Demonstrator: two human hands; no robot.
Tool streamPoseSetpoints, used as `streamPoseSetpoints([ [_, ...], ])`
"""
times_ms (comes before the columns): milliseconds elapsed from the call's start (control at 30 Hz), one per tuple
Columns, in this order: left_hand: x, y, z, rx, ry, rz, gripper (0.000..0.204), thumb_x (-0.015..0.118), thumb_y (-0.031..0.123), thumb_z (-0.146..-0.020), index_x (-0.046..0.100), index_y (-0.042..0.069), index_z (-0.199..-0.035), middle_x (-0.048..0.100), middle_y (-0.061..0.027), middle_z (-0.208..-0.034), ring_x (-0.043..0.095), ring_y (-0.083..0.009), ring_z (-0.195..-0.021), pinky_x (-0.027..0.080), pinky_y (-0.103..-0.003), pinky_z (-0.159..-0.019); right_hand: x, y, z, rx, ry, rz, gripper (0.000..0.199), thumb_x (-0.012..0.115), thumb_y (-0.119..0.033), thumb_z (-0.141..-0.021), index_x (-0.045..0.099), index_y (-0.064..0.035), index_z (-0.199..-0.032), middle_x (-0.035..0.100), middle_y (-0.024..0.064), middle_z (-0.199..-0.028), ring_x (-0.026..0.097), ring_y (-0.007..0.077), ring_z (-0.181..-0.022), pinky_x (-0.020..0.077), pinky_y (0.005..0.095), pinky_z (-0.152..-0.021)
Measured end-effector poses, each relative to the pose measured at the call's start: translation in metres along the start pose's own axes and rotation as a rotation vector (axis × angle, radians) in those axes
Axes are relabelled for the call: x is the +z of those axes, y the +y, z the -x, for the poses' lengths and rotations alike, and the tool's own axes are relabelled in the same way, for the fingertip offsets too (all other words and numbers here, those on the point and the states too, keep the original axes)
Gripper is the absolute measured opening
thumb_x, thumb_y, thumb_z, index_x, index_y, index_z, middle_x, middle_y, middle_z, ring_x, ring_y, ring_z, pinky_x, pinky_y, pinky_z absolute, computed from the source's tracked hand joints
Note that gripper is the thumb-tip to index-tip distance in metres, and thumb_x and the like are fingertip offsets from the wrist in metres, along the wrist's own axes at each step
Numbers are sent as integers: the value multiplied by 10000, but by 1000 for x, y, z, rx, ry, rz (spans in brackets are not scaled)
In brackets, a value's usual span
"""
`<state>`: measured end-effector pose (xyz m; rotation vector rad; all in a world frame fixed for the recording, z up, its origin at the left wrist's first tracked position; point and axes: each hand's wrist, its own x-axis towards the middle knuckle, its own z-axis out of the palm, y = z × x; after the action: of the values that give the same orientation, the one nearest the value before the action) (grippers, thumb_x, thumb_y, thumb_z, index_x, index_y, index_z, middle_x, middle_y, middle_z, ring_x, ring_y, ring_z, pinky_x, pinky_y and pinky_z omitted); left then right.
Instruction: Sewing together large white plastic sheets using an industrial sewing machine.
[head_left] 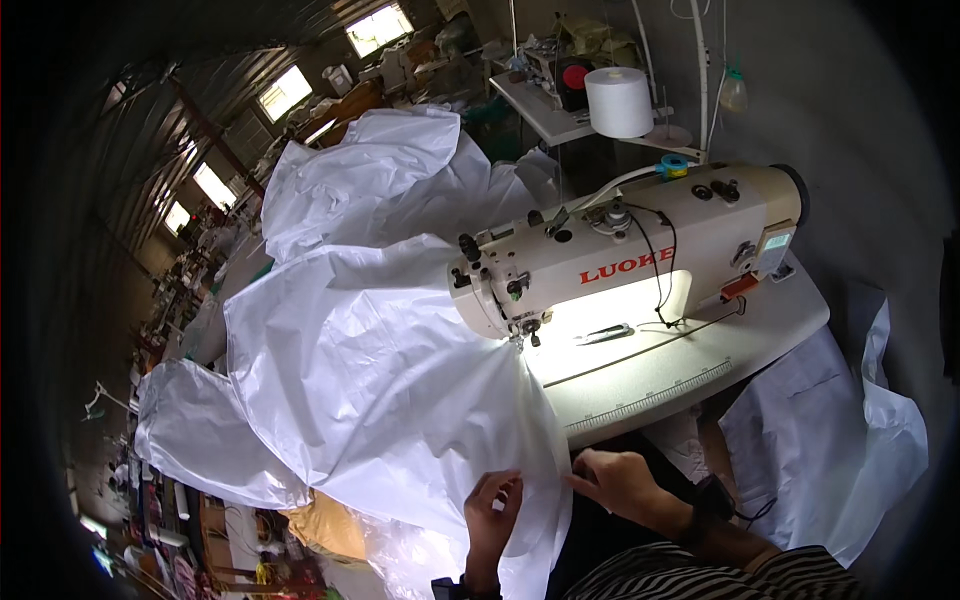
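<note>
A: Where is the large, glossy white sheet (pixel 350 350)?

B: It spreads over the centre and the left of the frame, with many wrinkles. At the centre it comes up to the needle area of the white sewing machine (pixel 620 235), which stands on a pale table with a ruler scale (pixel 775 315).

A: How is the bare left hand (pixel 492 505)?

B: It is in the lower centre of the frame, over the sheet, with the fingers curled and the thumb near them. I cannot tell whether this grip pinches the material.

A: And the bare right hand (pixel 622 482)?

B: It is near the left one, at the sheet's right edge. Its fingers bend toward that edge, but whether this grip is pressed together on it, I cannot tell.

A: Which other things do you see?

B: A small, slim metal tool (pixel 606 335) lies under the machine's arm. A white cone of thread (pixel 618 103) stands in the upper right.
</note>
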<state>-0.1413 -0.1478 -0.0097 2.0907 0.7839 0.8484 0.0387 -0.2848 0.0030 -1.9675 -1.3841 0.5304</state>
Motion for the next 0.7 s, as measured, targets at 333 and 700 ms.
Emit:
streamPoseSetpoints([
  [333, 8, -10, 72, -95, -170, -215, 631, 766, 96, -772, 486, 62, -1336, 497, -190, -1373, 537, -389, -1202, 479, -439, -978, 53, 33, 61, 126, -483, -1084, 212, 588, -203, -983, 622, 5, -1004, 630, 10, -866, 580, 106, -824, 495, 288, -767],
  [700, 44, -8, 90, 42, 31, -440, 771, 897, 194, -607, 491, 78, -1252, 547, -162, -1140, 596, -339, -972, 510, -436, -795, 52, 41, 89, 326, -384, -1165, 162, 608, -163, -975, 579, -29, -1062, 606, -6, -909, 551, 67, -807, 466, 229, -760],
])
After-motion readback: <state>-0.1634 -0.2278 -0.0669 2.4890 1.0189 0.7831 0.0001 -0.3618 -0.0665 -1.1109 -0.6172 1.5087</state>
